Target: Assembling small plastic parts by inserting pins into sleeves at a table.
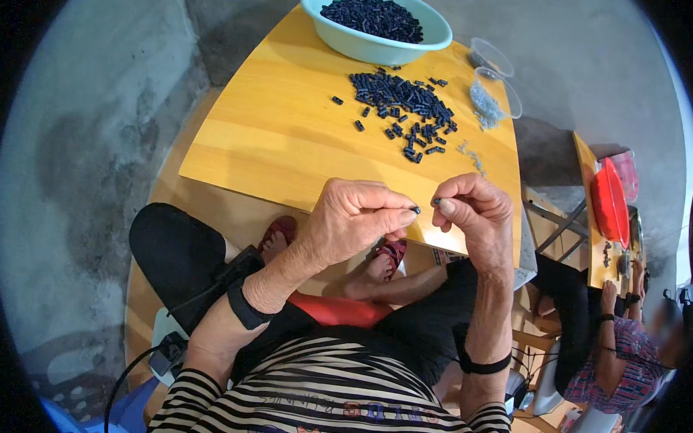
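Above the near edge of the yellow table [265,137], my left hand [354,220] pinches a small black plastic piece [416,210] between thumb and forefinger. Facing it a short gap away, my right hand [480,221] is closed on a tiny dark piece [436,201] at its fingertips. Most of both pieces is hidden by the fingers. Beyond my hands lies a loose pile of small black plastic pieces [404,96], some scattered toward me. A light blue basin [375,46] holds many more of them at the far edge.
Two clear plastic tubs stand at the far right; the nearer tub [511,96] has spilled small clear parts [485,111], with more small clear parts [473,155] strewn closer. Off to the right, another person [620,363] works at a separate table [598,260] with a red basin [610,203].
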Available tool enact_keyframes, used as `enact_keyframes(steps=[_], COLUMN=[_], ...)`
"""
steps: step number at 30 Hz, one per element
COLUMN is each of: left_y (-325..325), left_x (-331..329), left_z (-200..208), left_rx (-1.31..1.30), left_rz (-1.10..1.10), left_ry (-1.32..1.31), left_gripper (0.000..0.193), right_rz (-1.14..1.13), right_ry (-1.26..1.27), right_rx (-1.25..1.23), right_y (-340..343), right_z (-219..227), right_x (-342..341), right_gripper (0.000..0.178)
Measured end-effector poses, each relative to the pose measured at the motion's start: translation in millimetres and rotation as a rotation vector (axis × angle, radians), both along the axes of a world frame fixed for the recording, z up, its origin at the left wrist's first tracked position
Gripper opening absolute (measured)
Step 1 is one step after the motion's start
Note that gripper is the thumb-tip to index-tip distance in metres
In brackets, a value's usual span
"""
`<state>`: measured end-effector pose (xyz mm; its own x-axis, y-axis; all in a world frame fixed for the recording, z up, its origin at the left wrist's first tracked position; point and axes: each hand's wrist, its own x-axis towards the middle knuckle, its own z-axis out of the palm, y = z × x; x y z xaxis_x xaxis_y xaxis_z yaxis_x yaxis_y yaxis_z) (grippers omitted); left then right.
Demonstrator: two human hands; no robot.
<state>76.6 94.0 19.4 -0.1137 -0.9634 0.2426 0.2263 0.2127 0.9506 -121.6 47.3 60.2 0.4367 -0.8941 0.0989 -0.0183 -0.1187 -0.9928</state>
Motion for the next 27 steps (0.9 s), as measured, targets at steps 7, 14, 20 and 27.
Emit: enact_keyframes(steps=[7, 14, 20, 27], left_y=[1, 2, 2, 2], left_x=[2, 3, 4, 4], left_z=[3, 5, 4, 7], left_rx=[0.002, 0.020, 0.017, 0.025], left_rz=[-0.011, 0.001, 0.012, 0.003], left_ry=[-0.043, -0.051, -0.079, -0.092], left_gripper=[0.009, 0.007, 0.008, 0.008], right_rz=[0.023, 0.057, 0.082, 0.084], right_ry=[0.047, 0.127, 0.222, 0.347], right_rx=[-0.107, -0.209, -0.369, -0.559], right_y=[5, 3, 1, 1], right_z=[4, 3, 8, 21], right_x=[7, 11, 13, 17], right_gripper=[0.009, 0.009, 0.010, 0.013])
